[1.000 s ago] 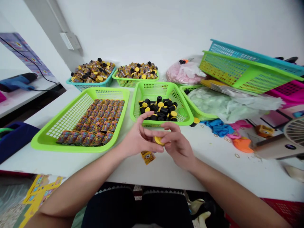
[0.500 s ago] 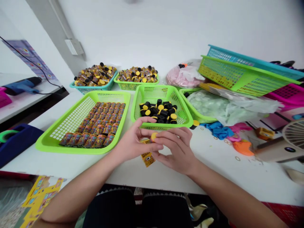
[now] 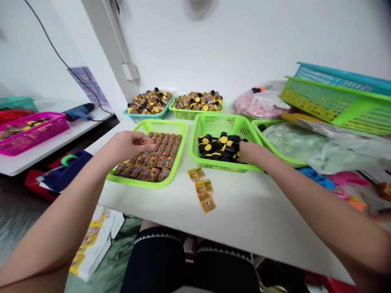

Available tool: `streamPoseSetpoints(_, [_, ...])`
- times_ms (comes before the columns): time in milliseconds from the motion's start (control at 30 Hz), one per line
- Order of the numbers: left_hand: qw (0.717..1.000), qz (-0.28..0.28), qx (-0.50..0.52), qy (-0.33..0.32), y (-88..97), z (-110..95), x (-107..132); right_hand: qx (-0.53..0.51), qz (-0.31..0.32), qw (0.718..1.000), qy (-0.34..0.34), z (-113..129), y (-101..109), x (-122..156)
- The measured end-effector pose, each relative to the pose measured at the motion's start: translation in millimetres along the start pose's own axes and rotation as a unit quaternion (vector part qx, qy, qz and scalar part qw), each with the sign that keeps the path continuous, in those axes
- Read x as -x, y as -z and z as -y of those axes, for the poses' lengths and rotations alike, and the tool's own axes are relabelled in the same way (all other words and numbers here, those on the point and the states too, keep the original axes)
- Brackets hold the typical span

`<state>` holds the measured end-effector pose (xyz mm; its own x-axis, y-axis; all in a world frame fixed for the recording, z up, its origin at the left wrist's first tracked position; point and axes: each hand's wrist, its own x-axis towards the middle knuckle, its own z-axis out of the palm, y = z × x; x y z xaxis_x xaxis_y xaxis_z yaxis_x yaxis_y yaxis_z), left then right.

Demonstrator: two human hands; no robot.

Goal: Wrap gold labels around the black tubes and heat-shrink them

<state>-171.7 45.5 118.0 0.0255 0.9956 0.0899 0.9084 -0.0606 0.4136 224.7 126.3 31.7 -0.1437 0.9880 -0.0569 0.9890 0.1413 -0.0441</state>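
Okay, so from the head camera, my only view, with the middle of it as the clock's hub: my left hand (image 3: pixel 124 147) is at nine, curled over the wrapped cylinders (image 3: pixel 163 152), thumb and fingertips close together. I can't make out whether it's grasping one or just touching the row. Those cylinders sit in neat rows in a lime basket (image 3: pixel 152 184).

At three, my right hand (image 3: pixel 252 154) is down inside the other green basket (image 3: pixel 214 164), in among the loose black pots (image 3: pixel 229 149) with yellow caps. The fingertips are buried, so no idea whether they've got hold of a pot.

How I'd do this bit well, imo: on the nine o'clock side, keep a light pinch from above and lift or lower straight, because rows that tight probably get shoved out of line by a dragging knuckle. At three, feel for one pot and grip it round the body; a scoop would likely bring its neighbours along. Keep the wrist clear of the rim too.

Also mind the yellow printed pieces (image 3: pixel 201 188) on the table (image 3: pixel 244 207) at six. They look light, so a sleeve or forearm could shift them.
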Motion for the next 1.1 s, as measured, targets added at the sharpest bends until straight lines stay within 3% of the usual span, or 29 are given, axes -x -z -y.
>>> streamPoseSetpoints(167, [0.986, 0.096, -0.134, 0.031, -24.4, 25, -23, -0.012, -0.038, 0.999, -0.032, 4, 1, 12])
streamPoseSetpoints(300, [0.970, 0.157, -0.183, 0.033, -36.3, 31, -22, -0.121, -0.190, 0.974, -0.036, -3, 5, 43])
streamPoseSetpoints(367, [0.972, 0.121, -0.200, 0.029, -38.2, 23, -14, -0.202, -0.277, 0.939, -0.029, -4, 0, 58])
streamPoseSetpoints(400, [0.975, 0.075, -0.209, 0.010, -40.1, 15, -8, -0.229, -0.309, 0.923, -0.025, -4, -5, 64])
streamPoseSetpoints(500, [0.968, -0.096, -0.178, -0.147, -60.2, -22, 25, -0.264, -0.371, 0.890, -0.015, -5, -20, 74])
streamPoseSetpoints(533, [0.958, -0.114, -0.146, -0.221, -73.5, -35, 42, -0.266, -0.383, 0.884, -0.010, -5, -25, 75])
streamPoseSetpoints(600, [0.918, -0.043, -0.114, -0.378, -109.3, -60, 79, -0.275, -0.395, 0.877, -0.001, -7, -31, 75])
streamPoseSetpoints(633, [0.905, -0.025, -0.129, -0.405, -129.7, -68, 99, -0.281, -0.398, 0.873, 0.003, -7, -33, 75])
streamPoseSetpoints(733, [0.892, -0.001, -0.192, -0.409, -183.2, -76, 151, -0.295, -0.402, 0.867, 0.014, -8, -34, 74])
streamPoseSetpoints(800, [0.881, -0.018, -0.215, -0.421, -199.2, -70, 174, -0.297, -0.402, 0.866, 0.023, -7, -33, 74])
streamPoseSetpoints(867, [0.865, -0.023, -0.194, -0.462, -195.3, -63, 183, -0.294, -0.403, 0.866, 0.033, -6, -33, 75])
streamPoseSetpoints(933, [0.860, 0.023, -0.122, -0.495, -176.7, -60, 181, -0.290, -0.406, 0.866, 0.043, -4, -32, 76])
streamPoseSetpoints(1033, [0.887, 0.136, 0.040, -0.439, -140.8, -69, 161, -0.290, -0.416, 0.860, 0.054, 0, -31, 79])
streamPoseSetpoints(1100, [0.902, 0.148, 0.131, -0.385, -122.4, -83, 139, -0.294, -0.425, 0.854, 0.064, 3, -29, 81])
